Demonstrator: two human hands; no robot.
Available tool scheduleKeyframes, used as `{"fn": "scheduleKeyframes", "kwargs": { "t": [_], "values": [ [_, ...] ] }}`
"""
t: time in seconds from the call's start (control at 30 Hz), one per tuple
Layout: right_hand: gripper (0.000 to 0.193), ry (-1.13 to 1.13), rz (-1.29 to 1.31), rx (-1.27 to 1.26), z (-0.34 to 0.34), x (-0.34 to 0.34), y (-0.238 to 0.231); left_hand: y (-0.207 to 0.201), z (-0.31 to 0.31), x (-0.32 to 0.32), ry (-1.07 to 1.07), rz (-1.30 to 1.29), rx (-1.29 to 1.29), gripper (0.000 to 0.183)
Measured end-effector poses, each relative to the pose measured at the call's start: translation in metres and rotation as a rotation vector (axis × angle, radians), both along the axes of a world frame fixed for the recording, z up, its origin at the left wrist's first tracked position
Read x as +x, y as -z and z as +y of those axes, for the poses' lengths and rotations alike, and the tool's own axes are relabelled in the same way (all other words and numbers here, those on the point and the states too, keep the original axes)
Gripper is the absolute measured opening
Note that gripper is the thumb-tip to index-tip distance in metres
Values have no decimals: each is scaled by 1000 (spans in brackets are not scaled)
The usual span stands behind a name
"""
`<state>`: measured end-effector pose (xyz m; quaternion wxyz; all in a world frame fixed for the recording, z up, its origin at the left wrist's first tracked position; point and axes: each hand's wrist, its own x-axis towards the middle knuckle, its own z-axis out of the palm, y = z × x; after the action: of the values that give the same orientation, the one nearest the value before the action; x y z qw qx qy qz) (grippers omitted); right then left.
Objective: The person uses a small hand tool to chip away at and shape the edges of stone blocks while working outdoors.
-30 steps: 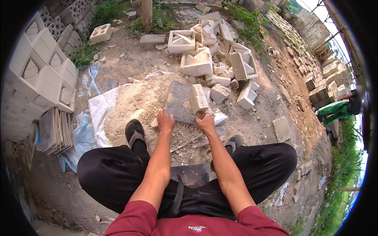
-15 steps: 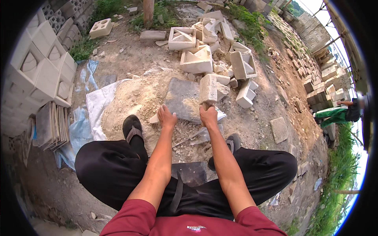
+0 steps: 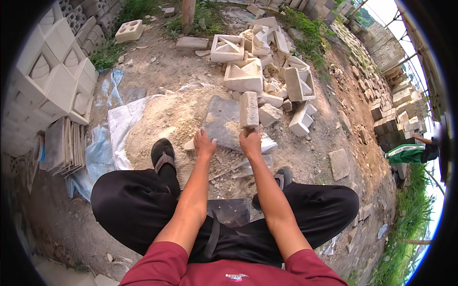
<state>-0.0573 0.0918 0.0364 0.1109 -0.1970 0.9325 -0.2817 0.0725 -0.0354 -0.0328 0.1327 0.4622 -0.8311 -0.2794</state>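
Note:
In my right hand (image 3: pixel 250 141) is the short dark handle of a mallet (image 3: pixel 249 109) with a pale, dusty, block-shaped head. The mallet's head stands over the right part of a dark flat board (image 3: pixel 220 117) sprinkled with beige powder. My left hand (image 3: pixel 204 144) is at the board's near left corner, thumb apart from the fingers, fingers pointing away from me. Under its left side pokes a pale wedge-shaped piece (image 3: pixel 189 145); whether the fingers touch it is hidden. A heap of beige sandy powder (image 3: pixel 164 117) lies left of the board, on a white sheet (image 3: pixel 123 125).
Broken pale blocks (image 3: pixel 243 75) are piled beyond the board. Stacked moulded blocks (image 3: pixel 52 66) rise at left, beside thin upright boards (image 3: pixel 67 143). A flat slab (image 3: pixel 339 164) lies at right. Another person (image 3: pixel 412 151) in green trousers is at the far right.
The mallet's head now stands more upright and apart from the broken block at its right. The view has shifted slightly. My left hand stays by the board's corner.

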Motion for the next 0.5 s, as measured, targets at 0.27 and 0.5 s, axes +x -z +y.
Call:
{"fn": "scheduleKeyframes", "kwargs": {
  "t": [0.27,0.5],
  "values": [
    [48,-127,-210,169,-17,-22,-18,-3,-3,0,-16,-37,46,76],
    [46,-81,31,138,3,15,17,-7,-5,0,11,-11,61,73]
  ]
}}
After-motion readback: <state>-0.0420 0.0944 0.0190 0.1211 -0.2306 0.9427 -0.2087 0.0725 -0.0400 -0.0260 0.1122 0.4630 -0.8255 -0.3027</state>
